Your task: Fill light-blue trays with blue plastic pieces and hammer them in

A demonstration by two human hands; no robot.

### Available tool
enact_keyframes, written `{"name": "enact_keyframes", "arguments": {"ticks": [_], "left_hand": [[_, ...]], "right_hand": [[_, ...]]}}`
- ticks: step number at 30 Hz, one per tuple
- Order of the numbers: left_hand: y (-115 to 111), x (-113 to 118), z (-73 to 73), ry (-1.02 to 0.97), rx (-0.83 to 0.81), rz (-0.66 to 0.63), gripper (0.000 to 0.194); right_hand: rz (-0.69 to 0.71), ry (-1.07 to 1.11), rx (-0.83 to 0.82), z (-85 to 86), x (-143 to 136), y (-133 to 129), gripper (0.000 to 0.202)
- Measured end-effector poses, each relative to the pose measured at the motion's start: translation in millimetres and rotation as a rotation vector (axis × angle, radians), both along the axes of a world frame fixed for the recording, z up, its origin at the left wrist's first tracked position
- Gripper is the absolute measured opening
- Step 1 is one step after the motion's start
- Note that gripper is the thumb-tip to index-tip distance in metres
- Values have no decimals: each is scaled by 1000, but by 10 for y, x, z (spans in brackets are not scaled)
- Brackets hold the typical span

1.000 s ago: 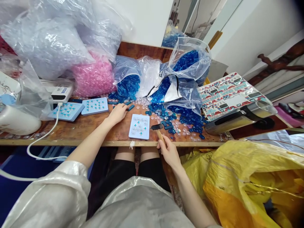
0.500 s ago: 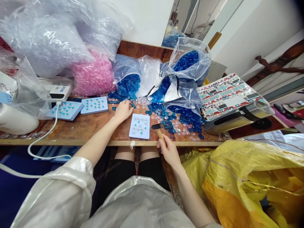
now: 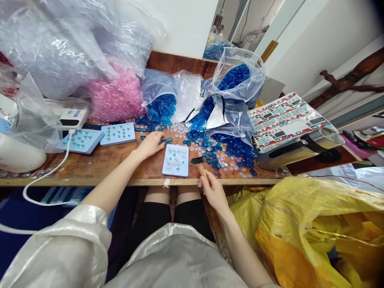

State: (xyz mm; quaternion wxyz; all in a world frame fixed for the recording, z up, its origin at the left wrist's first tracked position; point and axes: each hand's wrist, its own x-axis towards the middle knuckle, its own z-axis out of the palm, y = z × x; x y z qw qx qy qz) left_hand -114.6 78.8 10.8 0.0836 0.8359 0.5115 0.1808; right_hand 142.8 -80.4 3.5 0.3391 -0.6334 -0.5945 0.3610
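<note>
My left hand [image 3: 152, 144] is low over the table, its fingers closed at the end of a long translucent blue plastic piece [image 3: 167, 140]. More blue pieces lie just behind those fingers. My right hand [image 3: 213, 188] grips the wooden handle of a small hammer [image 3: 198, 160], whose dark head is over the table to the right of a pale blue tray [image 3: 175, 161]. Several small clear parts, some with blue bits in them, sit in the tray's slots. Its near edge lies close to the table's front edge.
Two more pale blue trays, one nearer [image 3: 80, 141] and one beside it [image 3: 118, 134], lie at left by a white power bank [image 3: 75, 117]. Bags of blue pieces [image 3: 162, 108] and pink pieces [image 3: 115, 98] line the back. A clear flask [image 3: 300, 150] lies at right; a yellow sack [image 3: 288, 224] stands below.
My left hand has shifted left and slightly toward me, with the blue plastic piece at its fingertips. My right hand and the hammer have stayed almost still.
</note>
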Motion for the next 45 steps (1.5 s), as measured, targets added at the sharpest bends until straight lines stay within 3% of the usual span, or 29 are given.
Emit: {"name": "enact_keyframes", "arguments": {"ticks": [3, 6, 12, 15, 18, 21, 24, 27, 30, 33, 38, 45], "left_hand": [[-215, 56, 82, -161, -19, -149, 18], [-337, 116, 111, -117, -53, -294, 17], [-340, 135, 22, -81, -32, -309, 16], [-358, 145, 13, -90, -16, -311, 17], [-400, 150, 19, -76, 6, -297, 17], [-354, 99, 4, -137, 41, -274, 20], [-153, -7, -30, -143, 107, -87, 24], [90, -88, -63, 3, 88, 135, 24], [190, -85, -78, 97, 44, 197, 25], [136, -13, -71, 17, 82, 140, 26], [113, 185, -51, -111, 85, -91, 26], [388, 496, -66, 91, 7, -164, 29]], "right_hand": [[0, -10, 3, -14, -1, -6, 43], [4, -38, 14, 30, -21, -14, 43], [90, -154, 149, 391, -255, 114, 39], [88, -292, 242, 469, -404, 257, 39], [155, -424, 122, 445, -461, 356, 35], [148, -347, 150, 434, -425, 355, 37], [92, -241, 156, 448, -361, 286, 39], [71, -197, 135, 428, -296, 200, 39], [42, -158, 105, 348, -195, 115, 39], [-31, -102, 45, 236, -39, 30, 41], [-143, -45, 9, 77, 192, -90, 41], [-158, -19, 6, 8, 254, -124, 42]]}}
